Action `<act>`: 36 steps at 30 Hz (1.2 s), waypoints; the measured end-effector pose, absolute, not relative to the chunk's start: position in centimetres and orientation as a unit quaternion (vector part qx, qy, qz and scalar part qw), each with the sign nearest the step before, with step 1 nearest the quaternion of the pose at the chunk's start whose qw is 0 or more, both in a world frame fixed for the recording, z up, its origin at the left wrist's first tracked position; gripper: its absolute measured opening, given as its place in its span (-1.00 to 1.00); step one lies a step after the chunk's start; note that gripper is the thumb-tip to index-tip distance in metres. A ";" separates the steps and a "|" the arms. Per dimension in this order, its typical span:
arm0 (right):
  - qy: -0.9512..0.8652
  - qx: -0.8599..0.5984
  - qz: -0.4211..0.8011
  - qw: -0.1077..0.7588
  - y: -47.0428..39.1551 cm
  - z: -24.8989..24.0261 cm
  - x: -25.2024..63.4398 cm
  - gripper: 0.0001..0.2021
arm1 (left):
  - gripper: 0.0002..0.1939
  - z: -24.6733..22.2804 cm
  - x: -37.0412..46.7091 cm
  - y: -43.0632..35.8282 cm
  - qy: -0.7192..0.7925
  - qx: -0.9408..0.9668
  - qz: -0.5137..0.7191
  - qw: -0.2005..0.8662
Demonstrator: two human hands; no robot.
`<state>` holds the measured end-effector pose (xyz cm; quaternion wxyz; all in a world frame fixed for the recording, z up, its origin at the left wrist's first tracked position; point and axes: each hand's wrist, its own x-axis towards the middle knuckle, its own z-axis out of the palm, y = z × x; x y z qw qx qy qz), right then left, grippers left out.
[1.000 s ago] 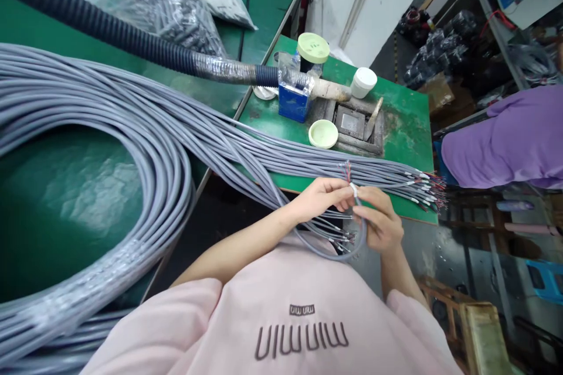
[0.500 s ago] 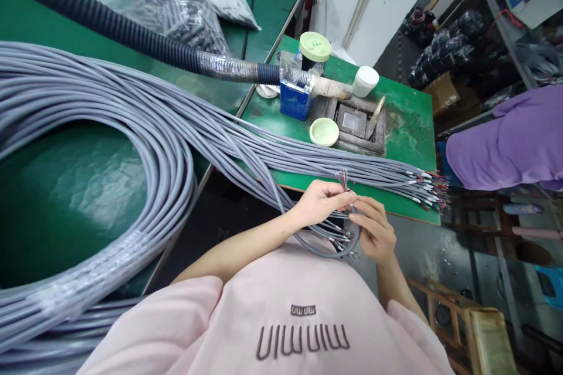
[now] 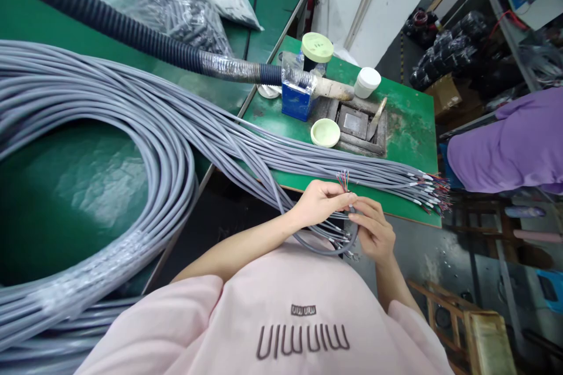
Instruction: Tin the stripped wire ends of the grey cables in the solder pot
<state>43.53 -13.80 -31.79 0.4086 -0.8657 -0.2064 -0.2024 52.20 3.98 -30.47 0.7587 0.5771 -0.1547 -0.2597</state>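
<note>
One grey cable (image 3: pixel 328 251) bends up in a loop before my chest, its thin coloured wires (image 3: pixel 343 179) fanning out at the stripped end. My left hand (image 3: pixel 323 204) pinches that end between thumb and fingers, just below the wires. Against it from the other side, my right hand (image 3: pixel 373 227) closes its fingers on the same cable close to the tip. More cable ends (image 3: pixel 338 238) hang beneath my hands, by the bench edge. Behind them a thick bundle of grey cables (image 3: pixel 316 155) lies across the bench, its stripped ends (image 3: pixel 433 190) at the right.
On the green bench (image 3: pixel 409 129) stand a solder pot (image 3: pixel 354 123), a pale green dish (image 3: pixel 325 132), a white tub (image 3: pixel 367 82) and a blue box (image 3: pixel 295 99). A black hose (image 3: pixel 132 26) runs overhead from the left. A person in purple (image 3: pixel 505 146) is at right.
Both hands stay at the cable end with almost no movement. The camera view has shifted very slightly, and the wires look a little more spread.
</note>
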 end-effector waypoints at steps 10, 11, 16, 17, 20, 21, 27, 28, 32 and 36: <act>-0.206 -0.867 -0.206 0.405 -13.7 -31.9 43.5 -0.42 | -0.58 -30.6 52.2 4.0 -0.160 0.577 -0.259 0.758; -0.207 -0.867 -0.206 0.403 -13.7 -31.9 43.4 -0.42 | -0.57 -30.5 52.3 4.0 -0.159 0.574 -0.258 0.760; -0.233 -0.867 -0.212 0.387 -13.5 -31.9 43.4 -0.43 | -0.51 -30.5 52.4 3.9 -0.131 0.531 -0.276 0.790; -0.238 -0.867 -0.215 0.381 -13.4 -31.9 43.5 -0.44 | -0.51 -30.7 52.4 3.8 -0.124 0.518 -0.284 0.797; -0.247 -0.875 -0.228 0.349 -13.2 -31.6 43.1 -0.47 | -0.48 -31.3 52.3 3.1 -0.102 0.474 -0.323 0.813; -0.247 -0.881 -0.231 0.331 -13.2 -31.5 42.7 -0.49 | -0.45 -31.5 52.2 2.9 -0.097 0.462 -0.342 0.813; -0.156 -0.958 -0.167 0.172 -17.0 -31.3 37.4 -0.71 | -0.48 -31.6 51.2 2.4 -0.293 0.544 -0.413 0.670; -0.116 -0.973 -0.142 0.140 -18.0 -31.6 36.3 -0.74 | -0.55 -31.6 51.2 2.6 -0.345 0.580 -0.373 0.636; 0.033 -0.991 -0.066 0.111 -20.5 -33.4 33.1 -0.75 | -0.74 -32.4 52.3 3.6 -0.427 0.735 -0.103 0.517; 0.084 -0.954 -0.010 0.289 -17.8 -34.8 34.1 -0.78 | -0.78 -33.8 54.9 3.7 -0.405 0.837 0.065 0.363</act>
